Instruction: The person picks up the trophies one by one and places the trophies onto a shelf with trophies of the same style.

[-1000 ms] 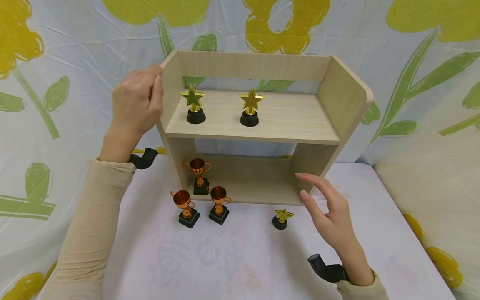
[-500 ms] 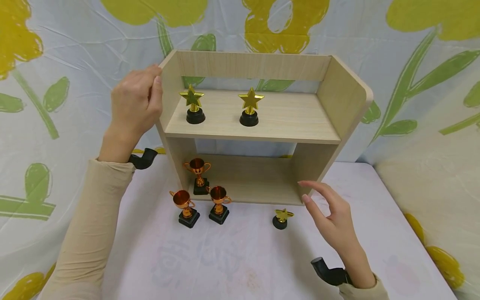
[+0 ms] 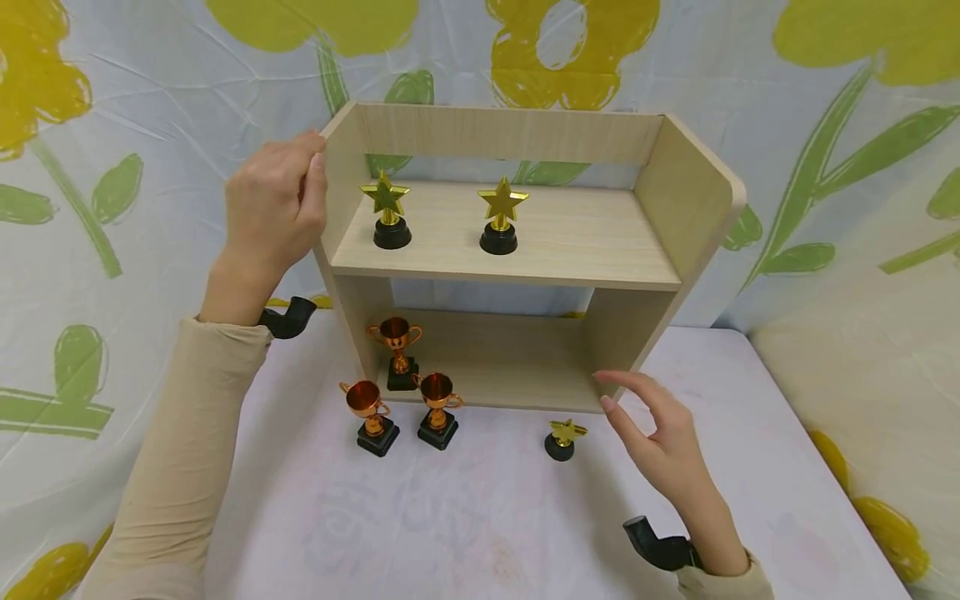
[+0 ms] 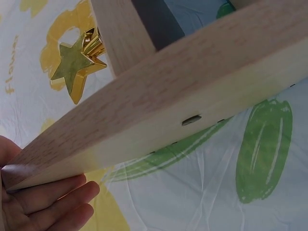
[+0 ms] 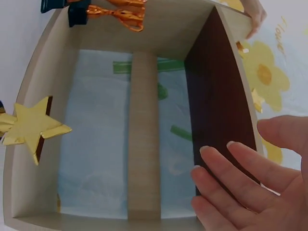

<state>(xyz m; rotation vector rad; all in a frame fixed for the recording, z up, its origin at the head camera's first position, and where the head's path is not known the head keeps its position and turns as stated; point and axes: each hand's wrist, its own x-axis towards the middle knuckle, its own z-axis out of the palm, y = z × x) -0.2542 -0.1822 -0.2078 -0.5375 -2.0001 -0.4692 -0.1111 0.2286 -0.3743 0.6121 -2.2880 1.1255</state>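
Note:
My left hand (image 3: 276, 196) grips the upper left side panel of a pale wooden two-tier shelf (image 3: 517, 275). In the left wrist view its fingers (image 4: 62, 202) lie along the outer face of the panel's end. My right hand (image 3: 660, 433), thumb and fingers apart, is held before the shelf's lower right corner, holding nothing. Left of it a small gold star trophy (image 3: 564, 437) with a black base stands on the table. Two more star trophies, one at left (image 3: 387, 212) and one near the middle (image 3: 501, 217), stand on the upper tier.
One copper cup trophy (image 3: 397, 350) stands inside the lower tier at left. Two more, a left cup (image 3: 371, 417) and a right cup (image 3: 438, 410), stand before it on the white tablecloth (image 3: 420, 533). A flower-printed cloth (image 3: 165, 75) hangs behind.
My right hand has lowered slightly beside the shelf's lower right corner. My left hand keeps its hold on the side panel, and the trophies stay where they were.

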